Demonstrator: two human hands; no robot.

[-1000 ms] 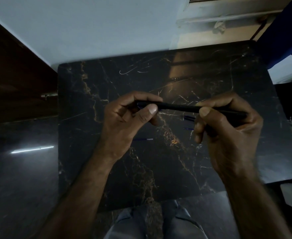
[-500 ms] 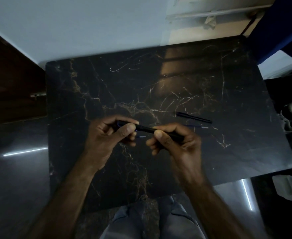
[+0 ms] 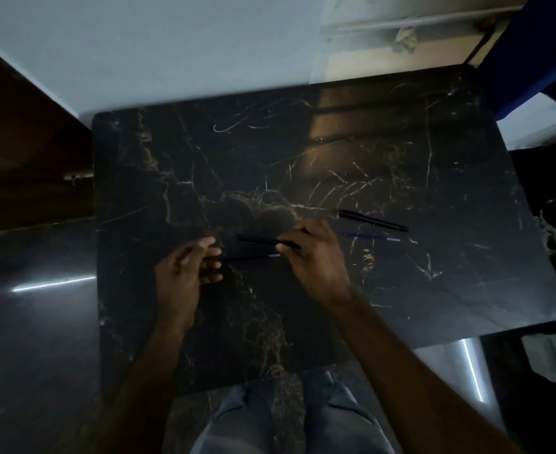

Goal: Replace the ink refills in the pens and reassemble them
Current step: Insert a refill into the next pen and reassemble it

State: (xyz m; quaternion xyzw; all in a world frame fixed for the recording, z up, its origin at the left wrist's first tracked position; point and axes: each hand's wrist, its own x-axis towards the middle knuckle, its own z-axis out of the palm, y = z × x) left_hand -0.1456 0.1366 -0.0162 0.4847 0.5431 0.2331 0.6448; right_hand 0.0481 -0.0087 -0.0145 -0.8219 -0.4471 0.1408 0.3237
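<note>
My right hand point(image 3: 316, 257) pinches the right end of a black pen point(image 3: 263, 240), held level just above the black marble table point(image 3: 434, 178). Just below the pen a thin blue refill point(image 3: 250, 257) lies on the table. My left hand point(image 3: 185, 270) is off the pen, its fingers apart, and its fingertips are at the left end of that refill. To the right a second black pen point(image 3: 373, 221) lies on the table. A second blue refill point(image 3: 368, 237) with a pale tip lies just in front of that pen.
The table's left edge borders a dark glossy floor point(image 3: 34, 322). A pale wall point(image 3: 171, 44) stands behind the table. My knees in blue jeans point(image 3: 286, 417) are at its near edge. A white object point(image 3: 547, 355) lies on the floor at the lower right.
My left hand has let go of the black pen and opened beside the refill on the table. My right hand keeps the pen and has moved to the right.
</note>
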